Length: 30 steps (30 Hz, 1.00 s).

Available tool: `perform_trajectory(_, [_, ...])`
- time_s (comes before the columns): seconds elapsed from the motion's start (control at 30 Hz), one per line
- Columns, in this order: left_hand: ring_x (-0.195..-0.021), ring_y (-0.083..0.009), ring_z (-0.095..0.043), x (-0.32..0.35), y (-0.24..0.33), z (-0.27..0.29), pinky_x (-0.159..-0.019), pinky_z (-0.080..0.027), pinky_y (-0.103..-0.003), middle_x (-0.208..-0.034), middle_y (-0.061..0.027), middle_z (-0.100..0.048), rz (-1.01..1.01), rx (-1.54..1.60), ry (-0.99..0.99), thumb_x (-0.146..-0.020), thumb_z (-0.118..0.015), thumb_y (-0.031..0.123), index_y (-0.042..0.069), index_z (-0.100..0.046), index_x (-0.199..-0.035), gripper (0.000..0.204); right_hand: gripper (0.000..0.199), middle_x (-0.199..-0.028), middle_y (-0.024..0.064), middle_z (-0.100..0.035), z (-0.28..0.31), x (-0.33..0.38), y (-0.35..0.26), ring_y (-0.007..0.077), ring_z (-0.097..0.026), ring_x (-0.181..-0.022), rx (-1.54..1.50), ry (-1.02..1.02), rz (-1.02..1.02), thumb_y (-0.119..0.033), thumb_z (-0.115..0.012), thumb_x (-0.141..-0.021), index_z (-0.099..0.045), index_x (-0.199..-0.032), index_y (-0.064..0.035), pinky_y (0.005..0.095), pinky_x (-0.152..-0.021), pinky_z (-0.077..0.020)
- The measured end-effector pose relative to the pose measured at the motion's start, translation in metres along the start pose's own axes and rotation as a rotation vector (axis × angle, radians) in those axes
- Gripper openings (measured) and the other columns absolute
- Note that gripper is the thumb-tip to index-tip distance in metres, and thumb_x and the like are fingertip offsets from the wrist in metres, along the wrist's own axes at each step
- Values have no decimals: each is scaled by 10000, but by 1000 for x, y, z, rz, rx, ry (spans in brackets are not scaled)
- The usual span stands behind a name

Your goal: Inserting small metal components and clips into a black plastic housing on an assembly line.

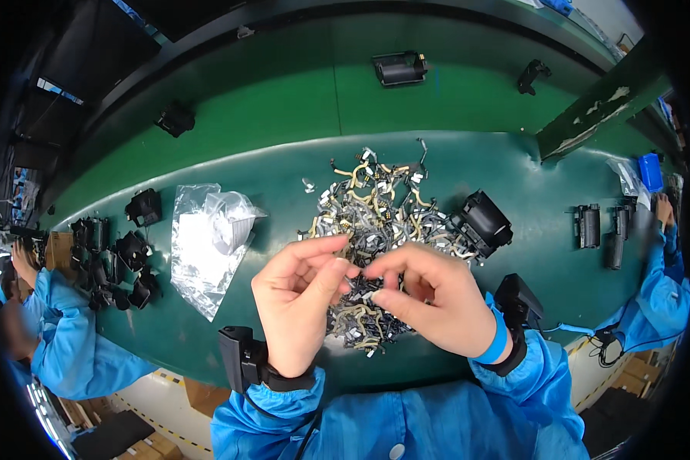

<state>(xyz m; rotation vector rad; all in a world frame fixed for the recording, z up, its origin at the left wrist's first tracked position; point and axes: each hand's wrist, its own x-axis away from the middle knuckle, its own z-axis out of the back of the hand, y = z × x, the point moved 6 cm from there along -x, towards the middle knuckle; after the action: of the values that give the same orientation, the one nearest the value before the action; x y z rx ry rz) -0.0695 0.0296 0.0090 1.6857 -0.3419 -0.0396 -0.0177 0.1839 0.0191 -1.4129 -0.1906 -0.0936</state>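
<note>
My left hand [297,295] and my right hand [435,297] are raised close together above a heap of short cable harnesses [376,207]. The heap mixes yellowish and dark wires with small white and black connectors. On the left, thumb and fingers are curled together, and the fingertips almost meet those of the right. My right thumb and fingers bend into a pinch. Whatever sits between the fingertips is too small to make out. Just right of the heap lies a black plastic housing [484,222].
A clear plastic bag [211,245] lies left of the heap, with several black housings [130,253] beyond it. Another black housing [400,69] stands on the green back ledge. More black parts [587,226] lie at right. Blue-sleeved co-workers [73,337] sit at both ends.
</note>
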Motion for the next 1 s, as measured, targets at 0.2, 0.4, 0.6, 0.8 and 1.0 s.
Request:
perform_trajectory(0.2, [-700,-66,-614,4,10,-13,-607,-473,-189,-922,-85,-687,-33,-38,67,-815,-659,-78,-7,-656,-1069,264,42,-780,-19,-601,-8,5,29,-2,-505,-667,-464,19,-62,-36,-630,-899,-593,-918,-27,177,-577,-395])
perform_trajectory(0.4, [-638,-60,-612,10,-6,-21,-551,-463,-195,-774,-49,-670,-53,-301,-182,-769,-731,-51,-14,-670,-914,162,79,-812,-13,-617,3,8,29,1,-520,-697,-658,149,-53,-26,-637,-903,-631,-979,-2,169,-593,-412])
perform_trajectory(0.6, [-599,-43,-577,9,-7,-22,-545,-450,-189,-730,-29,-652,-20,-278,-198,-793,-701,-57,-6,-663,-863,95,46,-767,-27,-595,9,7,26,6,-495,-652,-490,169,15,7,-641,-874,-634,-920,1,181,-574,-396])
perform_trajectory(0.8, [-656,-58,-616,9,-6,-20,-587,-498,-207,-817,-51,-675,-45,-182,-174,-804,-676,-66,-13,-648,-947,155,61,-698,-49,-532,15,5,20,11,-460,-627,-171,79,59,12,-643,-855,-593,-856,-24,188,-561,-369])
perform_trajectory(1.0, [-836,-149,-695,8,-10,-35,-720,-561,-259,-940,-108,-707,-39,-274,-294,-808,-676,-65,-29,-649,-1000,197,71,-688,-50,-513,21,8,23,14,-437,-619,-425,106,-12,1,-635,-863,-570,-857,-28,202,-553,-362])
